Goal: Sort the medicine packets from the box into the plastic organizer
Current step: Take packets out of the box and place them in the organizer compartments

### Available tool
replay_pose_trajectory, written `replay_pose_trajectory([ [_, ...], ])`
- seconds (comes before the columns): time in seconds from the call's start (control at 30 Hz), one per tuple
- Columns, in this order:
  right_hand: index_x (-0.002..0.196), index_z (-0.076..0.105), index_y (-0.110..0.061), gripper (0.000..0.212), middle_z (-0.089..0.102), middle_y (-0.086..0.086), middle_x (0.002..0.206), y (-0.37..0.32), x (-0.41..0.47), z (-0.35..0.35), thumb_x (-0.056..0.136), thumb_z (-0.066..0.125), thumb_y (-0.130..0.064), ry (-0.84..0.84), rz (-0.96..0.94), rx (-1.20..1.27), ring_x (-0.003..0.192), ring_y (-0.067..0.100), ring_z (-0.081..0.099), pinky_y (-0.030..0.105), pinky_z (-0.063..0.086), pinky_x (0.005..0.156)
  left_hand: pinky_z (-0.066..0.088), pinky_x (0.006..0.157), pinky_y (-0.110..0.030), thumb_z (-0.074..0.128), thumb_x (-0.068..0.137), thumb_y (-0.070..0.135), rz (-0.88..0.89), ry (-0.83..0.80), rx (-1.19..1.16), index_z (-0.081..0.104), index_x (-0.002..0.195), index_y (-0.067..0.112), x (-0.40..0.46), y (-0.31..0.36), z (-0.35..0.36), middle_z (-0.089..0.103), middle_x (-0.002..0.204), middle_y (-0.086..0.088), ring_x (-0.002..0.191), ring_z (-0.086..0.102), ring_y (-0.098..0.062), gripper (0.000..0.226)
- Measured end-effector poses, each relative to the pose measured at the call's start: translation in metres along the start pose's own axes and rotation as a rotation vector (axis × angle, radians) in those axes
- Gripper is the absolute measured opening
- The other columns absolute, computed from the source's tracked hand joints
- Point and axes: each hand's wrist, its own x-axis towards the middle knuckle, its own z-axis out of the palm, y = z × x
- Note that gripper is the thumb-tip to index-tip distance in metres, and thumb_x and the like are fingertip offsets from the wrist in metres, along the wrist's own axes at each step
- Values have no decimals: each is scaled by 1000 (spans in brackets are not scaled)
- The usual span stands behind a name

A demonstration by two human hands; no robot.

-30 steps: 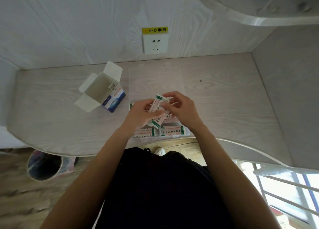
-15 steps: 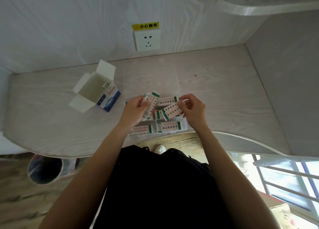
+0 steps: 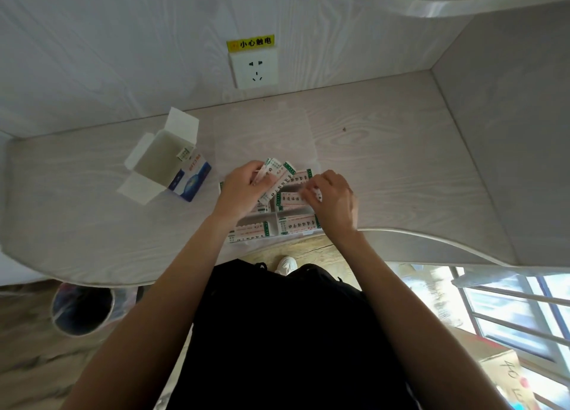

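Step in hand: the person is dealing medicine packets out of a handful into the plastic organizer (image 3: pixel 273 216), one compartment at a time.
Left hand: the left hand (image 3: pixel 243 190) grips a fanned bunch of packets (image 3: pixel 274 170) above the organizer's far left side, fingers curled round their lower ends.
Right hand: the right hand (image 3: pixel 334 198) pinches the end of a single packet (image 3: pixel 291 198) and lays it flat into the middle right compartment.
Organizer: clear, divided into cells, at the near edge of the surface (image 3: pixel 385 169) right in front of the person; the near left cell (image 3: pixel 248 232) and near right cell (image 3: pixel 297 224) each hold packets lying flat.
Box: the medicine box (image 3: pixel 172 165) stands open to the left of the organizer, flaps spread, well apart from both hands; its inside looks empty of packets, though one small slip sits at its rim.
Next move: likely to let go of the single packet once it lies level in its cell, then draw another from the left hand's fan for a cell still unfilled.
Care: the thin packets overlap, so pulling only one needs a clean pinch.
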Motion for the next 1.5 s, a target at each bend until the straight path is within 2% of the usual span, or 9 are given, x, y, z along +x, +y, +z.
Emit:
replay_pose_trajectory([
  [0.2,89,67,-11,12,63,0,83,0,2,-16,92,58,-18,20,211,350,65,11,56,19,41,56,49,77,-25,58,90,28,40,-117,57,55,122,12,3,7,5,63,119,-5,97,61,-17,36],
  [0.43,122,54,-24,40,67,-1,85,-13,5,-35,84,69,-24,-276,318,673,66,8,64,18,51,58,50,69,-19,61,87,33,56,-241,-35,59,115,14,-2,17,8,67,98,1,81,64,-12,34],
  [0.63,113,60,-18,31,68,9,88,-13,3,-35,84,69,-14,-299,332,751,62,7,62,19,51,54,38,47,-8,40,99,28,68,-278,-31,58,115,25,-12,16,7,59,76,9,61,54,-3,24],
  [0.9,101,64,-22,19,68,2,89,-23,-8,-39,85,68,-13,-344,248,818,69,17,68,24,54,56,47,59,-11,66,84,28,47,-191,-120,67,103,15,-24,3,1,69,85,3,72,66,-8,23],
  [1.07,91,64,-19,12,70,12,92,-21,-14,-37,86,65,-8,-302,273,826,74,26,70,35,58,57,46,58,-9,55,92,29,-11,-138,-222,66,101,20,-36,-4,-1,68,84,6,70,64,-5,17],
  [1.17,89,61,-15,9,67,10,82,-10,-17,-42,88,63,-7,-281,331,792,66,11,67,24,54,55,51,61,-15,54,93,19,-27,-77,-373,58,96,23,-47,-12,-7,70,89,0,72,69,-8,6],
  [1.3,85,61,-20,11,65,7,76,7,-24,-47,88,63,-10,-290,380,693,54,6,53,23,47,52,48,68,-12,61,88,23,102,56,-90,61,91,22,-60,-34,-17,67,85,9,75,66,-4,4],
  [1.4,81,61,-31,17,65,7,73,11,-28,-41,86,65,-16,-297,369,564,57,14,50,31,44,52,44,78,-27,66,85,26,187,82,172,70,93,17,-63,-47,-17,67,89,7,83,59,-13,13],
  [1.5,84,64,-21,5,57,-9,64,7,-28,-39,86,66,-17,-293,335,467,50,1,43,13,35,47,32,78,-28,70,80,24,276,139,319,73,89,14,-62,-55,-11,65,91,-1,87,52,-20,14],
])
